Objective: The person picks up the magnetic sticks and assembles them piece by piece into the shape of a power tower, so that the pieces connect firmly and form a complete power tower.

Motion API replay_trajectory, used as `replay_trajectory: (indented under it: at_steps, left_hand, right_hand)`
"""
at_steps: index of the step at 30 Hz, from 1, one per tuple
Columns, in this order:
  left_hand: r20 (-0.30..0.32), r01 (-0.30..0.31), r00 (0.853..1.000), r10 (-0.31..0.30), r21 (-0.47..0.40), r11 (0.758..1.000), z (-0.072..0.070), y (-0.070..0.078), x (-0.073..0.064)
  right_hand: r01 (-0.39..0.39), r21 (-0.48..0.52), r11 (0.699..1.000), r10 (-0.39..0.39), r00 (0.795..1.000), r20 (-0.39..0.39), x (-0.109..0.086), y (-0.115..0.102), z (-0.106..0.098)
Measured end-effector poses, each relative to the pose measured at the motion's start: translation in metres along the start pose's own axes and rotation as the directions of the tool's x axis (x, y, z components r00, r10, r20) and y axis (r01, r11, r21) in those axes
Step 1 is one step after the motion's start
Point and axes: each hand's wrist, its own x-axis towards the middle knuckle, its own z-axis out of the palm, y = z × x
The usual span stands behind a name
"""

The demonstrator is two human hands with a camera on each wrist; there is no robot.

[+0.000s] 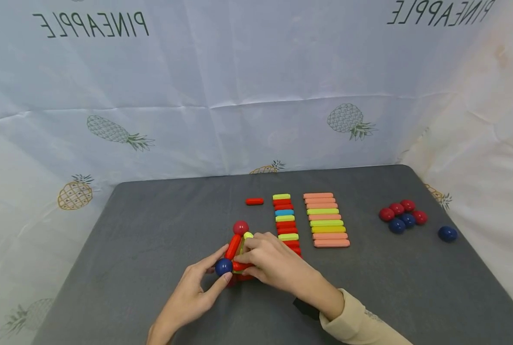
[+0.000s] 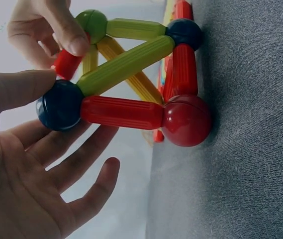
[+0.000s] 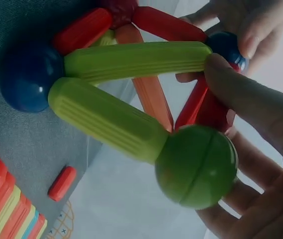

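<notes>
On the dark table, a magnetic ball-and-rod frame stands between both hands. My left hand [image 1: 192, 294] holds the blue ball [image 2: 59, 105] at an upper corner, thumb on one side and fingers behind. My right hand [image 1: 273, 261] pinches a red rod [image 2: 68, 62], one end right at that blue ball. A green ball [image 3: 197, 167] forms another upper corner beside the right hand. Light green rods [image 3: 139, 59] slope between the corners. Lower down are a crimson ball [image 2: 187, 120] and a second blue ball [image 3: 31, 77], at table level. Part of the frame is hidden behind the right hand.
Right of the frame lies a column of short rods [image 1: 285, 218], then a column of longer rods [image 1: 329, 223]. One red rod [image 1: 254, 201] lies apart at the back. Several red and blue balls [image 1: 397, 226] cluster right, with a lone blue ball [image 1: 448, 234] near the edge.
</notes>
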Motion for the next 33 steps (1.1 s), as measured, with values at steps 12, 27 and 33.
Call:
replay_trajectory:
  at_steps: [12,27,33]
  left_hand:
    - [-0.023,-0.030,0.999,0.030,0.010,1.000,0.000,0.004,0.000]
    - [-0.012,0.037,0.999,-0.036,0.015,0.999,0.001,0.003,-0.001]
    - [-0.012,0.042,0.999,-0.042,0.026,0.999,0.001,0.002,-0.001]
  right_hand:
    - [-0.015,-0.106,0.994,0.009,0.998,-0.055,-0.005,-0.001,0.003]
    - [0.070,-0.174,0.982,-0.089,0.991,-0.102,-0.015,0.010,0.007]
    - [0.118,-0.165,0.979,-0.138,0.984,-0.112,-0.015,0.015,0.009]
